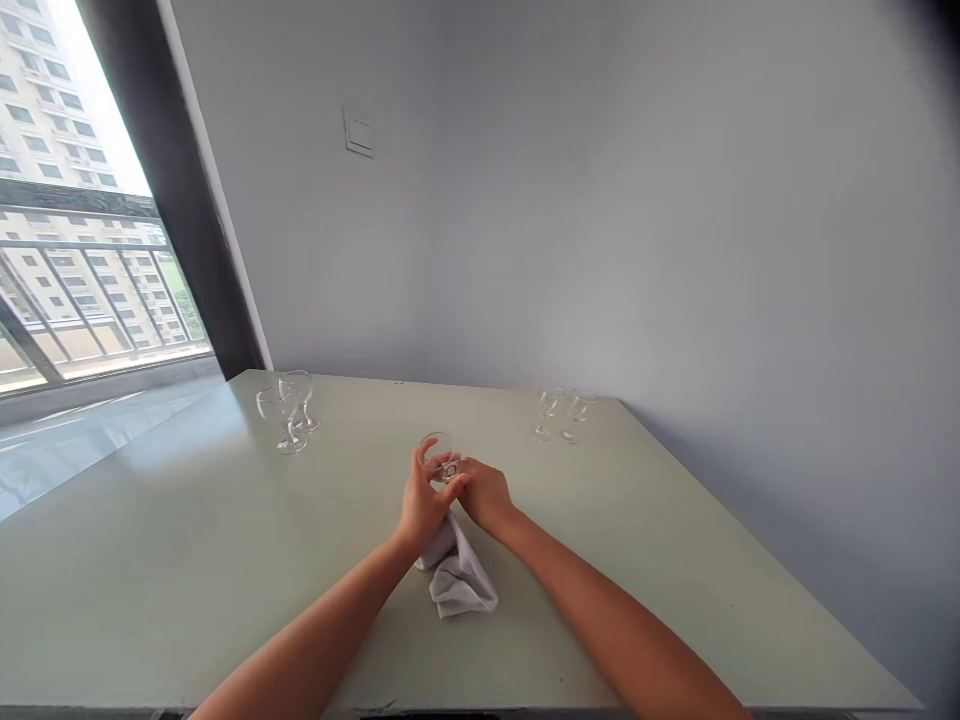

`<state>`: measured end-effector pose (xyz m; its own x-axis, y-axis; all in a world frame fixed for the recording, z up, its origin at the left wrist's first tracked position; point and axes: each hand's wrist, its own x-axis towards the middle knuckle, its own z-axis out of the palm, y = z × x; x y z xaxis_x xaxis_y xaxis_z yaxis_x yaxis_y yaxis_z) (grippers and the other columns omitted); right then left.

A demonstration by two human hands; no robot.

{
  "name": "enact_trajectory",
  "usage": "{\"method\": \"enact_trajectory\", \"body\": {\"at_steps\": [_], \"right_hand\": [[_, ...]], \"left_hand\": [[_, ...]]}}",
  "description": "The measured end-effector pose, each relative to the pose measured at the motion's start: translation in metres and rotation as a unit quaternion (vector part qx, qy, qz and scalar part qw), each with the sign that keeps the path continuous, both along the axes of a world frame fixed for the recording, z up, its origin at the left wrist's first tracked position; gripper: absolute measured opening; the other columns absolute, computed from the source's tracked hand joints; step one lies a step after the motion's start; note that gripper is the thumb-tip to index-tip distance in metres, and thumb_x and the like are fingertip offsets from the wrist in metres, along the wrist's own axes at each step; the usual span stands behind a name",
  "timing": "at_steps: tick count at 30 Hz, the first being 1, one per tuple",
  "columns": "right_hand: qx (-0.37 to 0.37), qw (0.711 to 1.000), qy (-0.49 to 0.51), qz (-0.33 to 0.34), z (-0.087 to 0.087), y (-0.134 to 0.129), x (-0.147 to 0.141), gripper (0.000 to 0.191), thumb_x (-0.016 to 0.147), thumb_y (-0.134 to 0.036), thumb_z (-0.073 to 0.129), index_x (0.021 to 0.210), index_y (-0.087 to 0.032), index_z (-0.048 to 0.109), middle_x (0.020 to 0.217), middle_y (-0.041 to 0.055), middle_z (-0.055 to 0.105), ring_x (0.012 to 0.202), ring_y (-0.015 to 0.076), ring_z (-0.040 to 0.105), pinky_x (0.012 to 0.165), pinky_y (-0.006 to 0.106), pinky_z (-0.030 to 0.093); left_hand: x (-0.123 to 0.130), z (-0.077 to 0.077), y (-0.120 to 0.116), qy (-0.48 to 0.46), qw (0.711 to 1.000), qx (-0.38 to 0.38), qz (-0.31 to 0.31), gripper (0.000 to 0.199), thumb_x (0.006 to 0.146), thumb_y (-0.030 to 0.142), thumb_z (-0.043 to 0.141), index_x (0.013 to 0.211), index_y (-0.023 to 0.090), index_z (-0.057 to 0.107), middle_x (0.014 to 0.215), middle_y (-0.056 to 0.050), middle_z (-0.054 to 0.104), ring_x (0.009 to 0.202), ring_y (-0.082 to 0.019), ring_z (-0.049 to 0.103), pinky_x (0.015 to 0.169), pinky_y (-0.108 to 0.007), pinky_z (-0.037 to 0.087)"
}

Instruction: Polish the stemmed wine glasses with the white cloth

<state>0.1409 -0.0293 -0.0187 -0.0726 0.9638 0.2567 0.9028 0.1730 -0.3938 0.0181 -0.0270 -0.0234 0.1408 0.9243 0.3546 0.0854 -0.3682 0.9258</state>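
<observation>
As left hand (422, 497) and right hand (485, 494) hold closed grip on empty stemmed glass (437, 448), cloth (456, 572) below.

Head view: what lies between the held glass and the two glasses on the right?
Nothing: bare tabletop lies there in the head view, from the glass held by the left hand and right hand to the two stemmed glasses.

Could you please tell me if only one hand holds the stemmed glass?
No, the left hand and right hand both hold the stemmed glass.
</observation>
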Motion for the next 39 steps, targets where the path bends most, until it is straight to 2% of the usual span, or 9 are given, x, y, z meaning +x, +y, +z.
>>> {"method": "enact_trajectory", "body": {"at_steps": [3, 7, 13, 22, 28, 32, 35, 37, 39], "right_hand": [[-0.013, 0.998, 0.006, -0.066, -0.008, 0.022, 0.021, 0.023, 0.083, -0.031, 0.041, 0.078, -0.022, 0.062, 0.082, 0.0012, 0.064, 0.074, 0.014, 0.056, 0.059, 0.023, 0.033], [-0.027, 0.984, 0.028, -0.175, -0.019, 0.053, 0.067, 0.028, 0.083, -0.032, 0.038, 0.078, -0.017, 0.061, 0.081, 0.0065, 0.064, 0.073, 0.0169, 0.057, 0.056, 0.024, 0.033], [-0.054, 0.962, 0.054, -0.261, -0.033, 0.085, 0.113, 0.029, 0.083, -0.033, 0.038, 0.082, -0.017, 0.061, 0.081, 0.0075, 0.064, 0.071, 0.0167, 0.058, 0.054, 0.024, 0.034], [-0.077, 0.948, 0.074, -0.3, -0.036, 0.11, 0.13, 0.024, 0.08, -0.033, 0.043, 0.085, -0.018, 0.062, 0.084, 0.0075, 0.063, 0.078, 0.0193, 0.058, 0.06, 0.026, 0.038], [-0.065, 0.948, 0.086, -0.3, -0.024, 0.091, 0.126, 0.031, 0.079, -0.036, 0.044, 0.098, -0.016, 0.057, 0.096, 0.0103, 0.061, 0.086, 0.0214, 0.057, 0.065, 0.028, 0.038], [-0.065, 0.961, 0.106, -0.248, -0.015, 0.053, 0.096, 0.045, 0.084, -0.046, 0.028, 0.092, -0.015, 0.058, 0.088, 0.0096, 0.062, 0.077, 0.0188, 0.057, 0.061, 0.026, 0.037], [-0.116, 0.979, 0.117, -0.123, -0.006, 0.016, 0.056, 0.052, 0.082, -0.054, 0.028, 0.065, -0.017, 0.06, 0.062, 0.0042, 0.061, 0.054, 0.014, 0.054, 0.052, 0.024, 0.034], [-0.162, 0.984, 0.074, 0.006, 0.0, -0.008, 0.029, 0.046, 0.078, -0.055, 0.038, 0.059, -0.018, 0.058, 0.056, 0.0027, 0.059, 0.049, 0.0127, 0.049, 0.049, 0.023, 0.03], [-0.177, 0.983, 0.012, 0.049, 0.001, -0.026, 0.009, 0.036, 0.072, -0.051, 0.049, 0.058, -0.019, 0.057, 0.056, 0.0018, 0.058, 0.049, 0.0125, 0.047, 0.048, 0.024, 0.026]], "left_hand": [[0.005, -0.015, 0.005, 0.056, 0.998, 0.005, 0.016, 0.072, 0.07, 0.038, 0.06, 0.128, 0.026, 0.019, 0.113, -0.008, 0.053, 0.082, -0.014, 0.054, 0.078, -0.034, 0.043], [0.008, -0.032, 0.014, 0.095, 0.994, -0.053, 0.019, 0.059, 0.075, 0.043, 0.051, 0.126, 0.022, 0.027, 0.1, -0.006, 0.056, 0.074, -0.014, 0.054, 0.071, -0.032, 0.045], [0.008, -0.037, 0.017, 0.089, 0.994, -0.065, 0.008, 0.049, 0.078, 0.038, 0.046, 0.122, 0.022, 0.032, 0.092, -0.003, 0.058, 0.073, -0.013, 0.053, 0.069, -0.029, 0.043], [0.008, -0.038, 0.016, 0.071, 0.994, -0.081, -0.006, 0.045, 0.078, 0.037, 0.044, 0.119, 0.022, 0.036, 0.09, -0.003, 0.059, 0.075, -0.013, 0.053, 0.07, -0.028, 0.041], [0.008, -0.034, 0.017, 0.026, 0.993, -0.114, 0.02, 0.041, 0.076, 0.031, 0.049, 0.115, 0.02, 0.041, 0.085, -0.002, 0.059, 0.074, -0.012, 0.052, 0.072, -0.026, 0.041], [0.009, -0.037, 0.021, -0.04, 0.989, -0.138, 0.04, 0.038, 0.076, 0.028, 0.048, 0.113, 0.02, 0.042, 0.083, -0.001, 0.057, 0.071, -0.01, 0.051, 0.069, -0.025, 0.041], [0.011, -0.038, 0.023, -0.085, 0.985, -0.127, 0.079, 0.035, 0.076, 0.027, 0.05, 0.11, 0.02, 0.043, 0.082, -0.001, 0.055, 0.072, -0.01, 0.05, 0.068, -0.024, 0.042], [0.009, -0.035, 0.028, -0.115, 0.98, -0.113, 0.115, 0.033, 0.075, 0.026, 0.05, 0.107, 0.019, 0.044, 0.081, -0.001, 0.055, 0.071, -0.009, 0.05, 0.067, -0.023, 0.042], [-0.001, -0.03, 0.037, -0.151, 0.968, -0.106, 0.167, 0.031, 0.075, 0.026, 0.05, 0.105, 0.02, 0.045, 0.083, -0.001, 0.055, 0.07, -0.009, 0.051, 0.065, -0.022, 0.042]]}}
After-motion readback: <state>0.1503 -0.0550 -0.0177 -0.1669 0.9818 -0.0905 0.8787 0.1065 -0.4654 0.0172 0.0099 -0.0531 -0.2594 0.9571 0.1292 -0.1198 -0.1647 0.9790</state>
